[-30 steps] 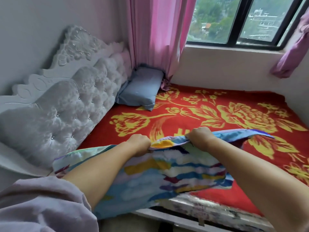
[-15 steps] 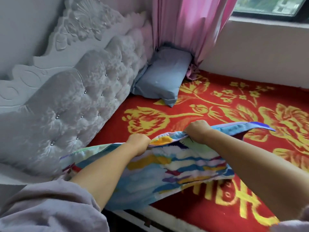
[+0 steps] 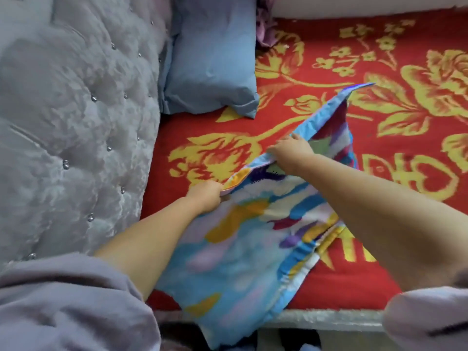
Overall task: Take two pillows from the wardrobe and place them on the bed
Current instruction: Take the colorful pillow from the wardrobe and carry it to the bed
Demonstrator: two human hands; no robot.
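Grip: both hands closed on the far edge of the pillow (image 3: pixel 243 247), left hand (image 3: pixel 205 196) fisted on the hem at about 9 o'clock of the frame's centre, right hand (image 3: pixel 291 150) pinching the same hem up toward 1 o'clock.
Pillow: flat, limp, multicoloured; its far corner lifts off the bed (image 3: pixel 379 282) beyond the right hand, its near end hangs over the bed's front edge at 6 o'clock.
Change: half a second ago the pillow's edge ran level across the frame; now it slants from lower left to upper right, and both hands have reached farther over the bed toward the headboard (image 3: pixel 76 122).
View: camera has tipped down; window and curtain are gone from sight, leaving mostly bed and headboard.
First pillow: blue pillow (image 3: pixel 210 59) lies at 12 o'clock, its left side against the headboard, apart from the one in hand.
Meaning: one pillow looks placed; the second is over the bed but not yet released, likely being drawn toward the free spot at the headboard, just this side of the blue one.
Risk: the overhanging near end could drag it back off the edge if let go now.
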